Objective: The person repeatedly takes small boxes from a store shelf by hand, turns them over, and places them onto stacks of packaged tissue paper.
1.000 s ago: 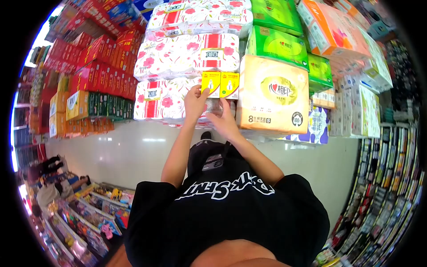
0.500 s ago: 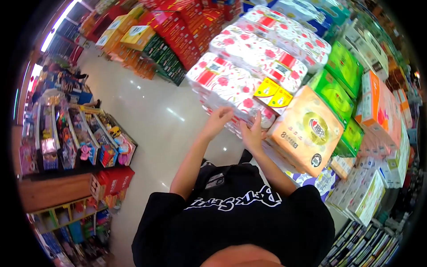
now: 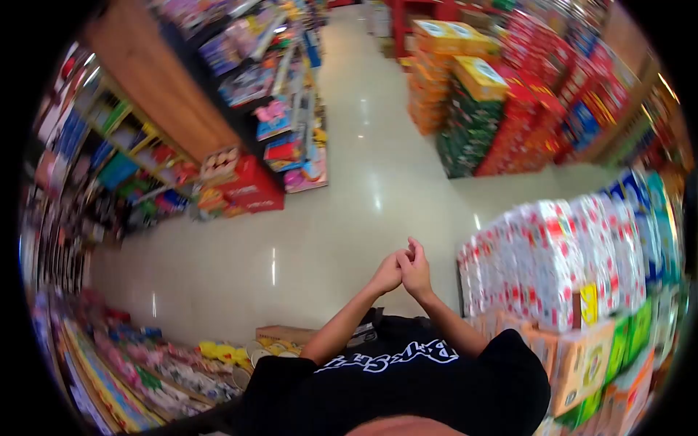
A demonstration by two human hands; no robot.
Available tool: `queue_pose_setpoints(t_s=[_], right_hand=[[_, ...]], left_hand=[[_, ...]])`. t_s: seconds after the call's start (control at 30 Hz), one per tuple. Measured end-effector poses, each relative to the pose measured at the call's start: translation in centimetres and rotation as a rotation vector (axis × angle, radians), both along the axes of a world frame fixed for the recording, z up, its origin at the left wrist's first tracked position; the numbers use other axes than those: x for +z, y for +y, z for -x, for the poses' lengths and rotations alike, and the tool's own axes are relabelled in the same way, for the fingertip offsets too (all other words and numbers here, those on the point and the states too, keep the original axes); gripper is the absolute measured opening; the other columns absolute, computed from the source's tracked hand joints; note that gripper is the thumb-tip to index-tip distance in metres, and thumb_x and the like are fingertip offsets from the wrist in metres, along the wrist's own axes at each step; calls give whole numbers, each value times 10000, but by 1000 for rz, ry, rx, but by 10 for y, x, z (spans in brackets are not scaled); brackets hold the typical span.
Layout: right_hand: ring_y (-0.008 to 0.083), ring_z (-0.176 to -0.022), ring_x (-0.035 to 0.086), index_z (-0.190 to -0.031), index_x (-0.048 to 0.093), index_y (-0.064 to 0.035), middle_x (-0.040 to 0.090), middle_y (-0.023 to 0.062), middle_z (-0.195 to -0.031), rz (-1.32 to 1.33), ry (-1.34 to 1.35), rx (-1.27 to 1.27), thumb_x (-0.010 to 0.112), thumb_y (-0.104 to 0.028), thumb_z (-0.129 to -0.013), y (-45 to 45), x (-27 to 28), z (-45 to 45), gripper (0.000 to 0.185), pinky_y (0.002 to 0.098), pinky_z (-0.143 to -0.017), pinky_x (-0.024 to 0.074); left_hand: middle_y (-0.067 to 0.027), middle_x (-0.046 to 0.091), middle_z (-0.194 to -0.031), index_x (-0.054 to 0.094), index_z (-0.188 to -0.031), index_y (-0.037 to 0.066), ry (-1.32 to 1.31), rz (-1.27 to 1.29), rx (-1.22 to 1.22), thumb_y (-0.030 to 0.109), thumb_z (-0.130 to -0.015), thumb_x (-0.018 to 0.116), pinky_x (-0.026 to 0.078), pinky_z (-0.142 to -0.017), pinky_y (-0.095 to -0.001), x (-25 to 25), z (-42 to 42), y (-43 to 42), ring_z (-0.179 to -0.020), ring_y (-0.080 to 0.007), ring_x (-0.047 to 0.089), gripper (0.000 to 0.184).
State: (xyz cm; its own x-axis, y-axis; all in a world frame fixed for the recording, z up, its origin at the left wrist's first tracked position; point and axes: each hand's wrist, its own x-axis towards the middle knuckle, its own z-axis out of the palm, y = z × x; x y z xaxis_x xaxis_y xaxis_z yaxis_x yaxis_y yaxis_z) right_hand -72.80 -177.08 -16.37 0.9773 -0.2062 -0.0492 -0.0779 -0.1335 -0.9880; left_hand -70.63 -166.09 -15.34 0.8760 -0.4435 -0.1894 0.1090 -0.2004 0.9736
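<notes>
Turned away from the floral roll packs (image 3: 545, 265) since the earlier frame, bringing left hand (image 3: 390, 274) and right hand (image 3: 416, 274) off that stack to meet over the pale shiny floor (image 3: 342, 218). Seen in the head view, touching each other, just ahead of the black shirt (image 3: 407, 389) with white lettering. Shows the left fingers folded in against the right hand, with the right fingertips partly extended, both released from the packs; cannot tell whether anything lies between the palms. Places the yellow box (image 3: 589, 302) well apart from both hands, on the right, at the edge of the floral stack, near the peach tissue pack (image 3: 584, 363) and green packs (image 3: 640, 330). Includes, farther ahead, stacked red boxes (image 3: 520, 127) and, at left, a red carton (image 3: 256, 187) beside shelves of toys (image 3: 273, 112).
</notes>
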Motion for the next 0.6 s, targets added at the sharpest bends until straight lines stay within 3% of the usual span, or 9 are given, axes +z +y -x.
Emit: queue_pose_setpoints(t_s=[0.13, 0.23, 0.27, 0.37, 0.4, 0.5, 0.6], right_hand=[[316, -1152, 623, -1444, 355, 79, 602, 279, -1254, 22, -55, 278, 643, -245, -921, 116, 28, -40, 679, 414, -977, 493], [306, -1231, 572, -1432, 373, 82, 583, 279, -1286, -51, 74, 559, 653, -239, -913, 196, 61, -49, 671, 419, -1009, 473], [349, -1268, 542, -1416, 396, 82, 539, 307, -1337, -148, 140, 610, 682, -239, -887, 224, 57, -51, 681, 436, -1028, 461], [408, -1286, 514, -1393, 424, 81, 510, 320, -1363, 80, 27, 865, 707, -252, -857, 287, 21, -57, 691, 459, -1063, 432], [456, -1322, 456, -1378, 438, 79, 459, 334, -1412, 153, 9, 931, 723, -274, -834, 304, 25, -58, 708, 476, -1109, 380], [460, -1350, 421, -1365, 455, 75, 430, 341, -1439, 291, -91, 1049, 721, -284, -833, 356, 10, -72, 694, 477, -1133, 346], [477, -1341, 425, -1358, 461, 73, 406, 344, -1459, 253, -85, 1076, 732, -291, -833, 417, 2, -105, 694, 487, -1115, 369]], left_hand=[[-126, 675, -1121, 598, -1171, -14, -26, 240, 299, 85, -924, 585, 496, -924, -346, -13, -8, 121, -1030, -202, 631, 267], [-111, 658, -1121, 564, -1238, -3, -58, 235, 551, 115, -924, 613, 492, -928, -333, -11, -4, 195, -1046, -196, 621, 339], [-97, 637, -1128, 507, -1298, 8, -38, 37, 566, 129, -921, 638, 500, -918, -324, -3, -2, 220, -1046, -196, 617, 417], [-101, 631, -1138, 502, -1298, 11, -96, 10, 766, 123, -918, 640, 505, -909, -323, -11, 4, 265, -1037, -199, 620, 420], [-102, 629, -1142, 500, -1299, 11, -112, 13, 820, 121, -917, 641, 507, -906, -323, -20, 6, 277, -1034, -200, 622, 421], [-106, 623, -1153, 494, -1299, 14, -157, 24, 941, 115, -914, 643, 512, -897, -322, -51, -4, 319, -1025, -202, 625, 425], [-110, 616, -1163, 489, -1300, 16, -271, 24, 997, 109, -911, 645, 517, -889, -322, -106, -33, 380, -1016, -205, 629, 429]])
